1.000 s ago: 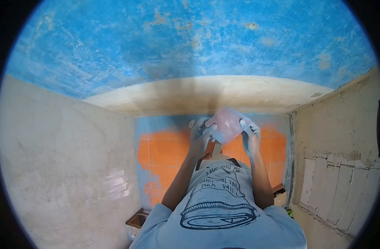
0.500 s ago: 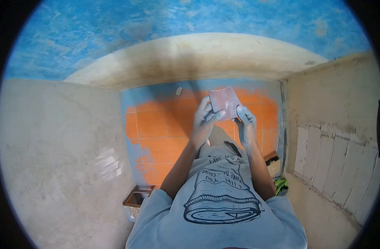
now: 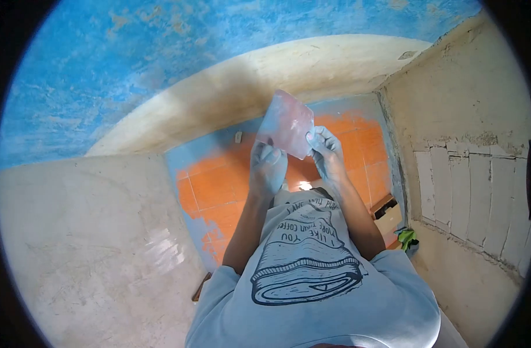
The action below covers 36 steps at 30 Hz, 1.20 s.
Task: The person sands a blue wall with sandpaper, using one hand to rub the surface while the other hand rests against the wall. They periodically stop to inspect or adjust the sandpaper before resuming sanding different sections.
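Note:
A reddish, square sheet of sandpaper (image 3: 287, 123), dusted with pale powder, is held up in front of my body. The thumb and fingers of my left hand (image 3: 268, 169) pinch its lower left corner. My right hand (image 3: 326, 152) grips its lower right edge, the thumb lying on the face towards me. Pale bluish dust coats both hands. Part of the fingers is hidden behind the sheet.
Ahead stands a wall, blue (image 3: 178, 64) above and cream (image 3: 219, 104) below. Dust borders the orange tiled floor (image 3: 219, 188), where a small white object (image 3: 238, 137) lies. At right are a cardboard box (image 3: 387, 216) and a green item (image 3: 407, 238). Plastered walls flank both sides.
The sandpaper has shifted up and left and is turned, showing more of its face. My left hand has moved to its lower corner. The view has tilted, swinging the walls and floor.

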Available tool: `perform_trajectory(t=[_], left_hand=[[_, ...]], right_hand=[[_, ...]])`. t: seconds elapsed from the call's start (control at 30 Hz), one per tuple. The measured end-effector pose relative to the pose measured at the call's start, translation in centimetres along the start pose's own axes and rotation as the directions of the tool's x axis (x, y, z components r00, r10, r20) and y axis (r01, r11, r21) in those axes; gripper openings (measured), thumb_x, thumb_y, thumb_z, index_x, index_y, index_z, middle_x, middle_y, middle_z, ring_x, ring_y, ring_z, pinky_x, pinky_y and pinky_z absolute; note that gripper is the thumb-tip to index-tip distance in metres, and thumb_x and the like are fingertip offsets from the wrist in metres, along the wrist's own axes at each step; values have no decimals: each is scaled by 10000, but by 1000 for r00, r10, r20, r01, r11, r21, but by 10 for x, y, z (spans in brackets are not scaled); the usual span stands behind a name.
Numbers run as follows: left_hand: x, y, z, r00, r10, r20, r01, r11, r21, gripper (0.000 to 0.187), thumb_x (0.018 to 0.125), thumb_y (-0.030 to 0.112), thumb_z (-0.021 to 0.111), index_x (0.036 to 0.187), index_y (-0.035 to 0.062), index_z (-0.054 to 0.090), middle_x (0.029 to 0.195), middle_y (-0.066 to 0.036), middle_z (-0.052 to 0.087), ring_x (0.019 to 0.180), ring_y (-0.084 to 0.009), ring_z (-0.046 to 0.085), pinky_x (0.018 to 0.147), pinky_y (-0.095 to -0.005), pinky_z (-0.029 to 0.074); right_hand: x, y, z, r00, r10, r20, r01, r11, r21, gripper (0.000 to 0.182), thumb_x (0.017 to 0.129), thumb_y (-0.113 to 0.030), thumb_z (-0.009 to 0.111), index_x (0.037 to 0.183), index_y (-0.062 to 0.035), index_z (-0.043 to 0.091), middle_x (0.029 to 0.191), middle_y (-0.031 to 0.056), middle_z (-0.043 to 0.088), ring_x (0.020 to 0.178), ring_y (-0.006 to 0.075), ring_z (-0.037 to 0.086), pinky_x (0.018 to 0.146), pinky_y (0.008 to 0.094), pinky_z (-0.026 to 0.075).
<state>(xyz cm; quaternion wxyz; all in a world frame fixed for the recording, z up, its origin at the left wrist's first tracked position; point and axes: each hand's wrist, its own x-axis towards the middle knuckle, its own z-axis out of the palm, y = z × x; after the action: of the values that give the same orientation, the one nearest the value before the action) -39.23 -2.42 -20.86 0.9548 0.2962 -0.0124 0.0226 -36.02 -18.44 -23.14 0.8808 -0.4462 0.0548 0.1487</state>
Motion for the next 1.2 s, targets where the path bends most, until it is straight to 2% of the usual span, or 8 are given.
perform_trajectory(t=[0.27,0.47,0.57,0.8,0.97,1.07,1.17,1.2], left_hand=[[66,-104,47,968,22,-251,69,936,346,433,1051,200,574,1434,58,432,1312,-76,556,1197,-190,561,917,-357,504],[101,-154,114,970,-229,-81,229,973,-2,329,1056,169,576,1348,24,531,1221,-29,611,1123,-127,602,929,-309,516],[111,-174,121,968,-227,-103,236,969,79,419,1053,149,552,1450,51,461,1331,-79,582,1233,-197,580,1023,-361,501],[163,-147,110,979,-96,-178,121,984,135,415,1042,166,595,1416,10,507,1285,-88,627,1175,-192,628,978,-339,539],[209,-73,88,940,224,-256,-167,960,226,413,1046,177,598,1406,-6,511,1259,-82,628,1160,-171,628,983,-330,538],[235,-18,68,751,584,-309,-323,733,599,419,1058,173,572,1415,-36,507,1330,-135,620,1236,-220,612,1050,-344,499],[272,44,87,410,892,190,-435,8,900,415,1054,140,566,1415,-62,529,1422,-186,588,1346,-283,551,1131,-371,421],[281,51,76,426,849,313,-430,-115,896,401,1049,107,554,1410,-68,541,1446,-196,573,1377,-307,521,1160,-398,378]], right_hand=[[28,-77,-79,995,-102,8,100,964,-246,149,970,-166,728,1015,-72,622,760,-48,602,697,31,520,672,217,418],[38,-111,-159,995,-90,-39,80,976,-201,101,988,-139,691,1021,-71,624,840,-36,615,751,45,536,711,230,439],[55,-131,-182,996,-70,51,79,979,-190,89,995,-134,676,1025,-68,626,873,-34,616,797,54,551,751,235,449],[125,-153,-171,972,28,234,69,915,-396,114,1015,-145,634,1090,-63,661,993,0,682,906,91,600,831,247,457],[184,-149,-133,996,-88,-29,69,910,-409,185,1033,-199,609,1163,-81,664,1120,13,710,991,118,629,875,243,462],[220,-149,-95,958,-269,-100,203,880,-429,245,1039,-188,594,1251,-71,627,1258,56,672,1083,147,624,928,269,473],[255,-149,-47,851,-522,-58,412,732,-543,342,1036,-145,588,1362,-46,560,1398,112,592,1231,206,579,1025,334,468],[266,-150,-30,798,-602,-28,475,657,-585,380,1034,-128,587,1399,-38,534,1440,130,561,1287,230,559,1063,359,462]])
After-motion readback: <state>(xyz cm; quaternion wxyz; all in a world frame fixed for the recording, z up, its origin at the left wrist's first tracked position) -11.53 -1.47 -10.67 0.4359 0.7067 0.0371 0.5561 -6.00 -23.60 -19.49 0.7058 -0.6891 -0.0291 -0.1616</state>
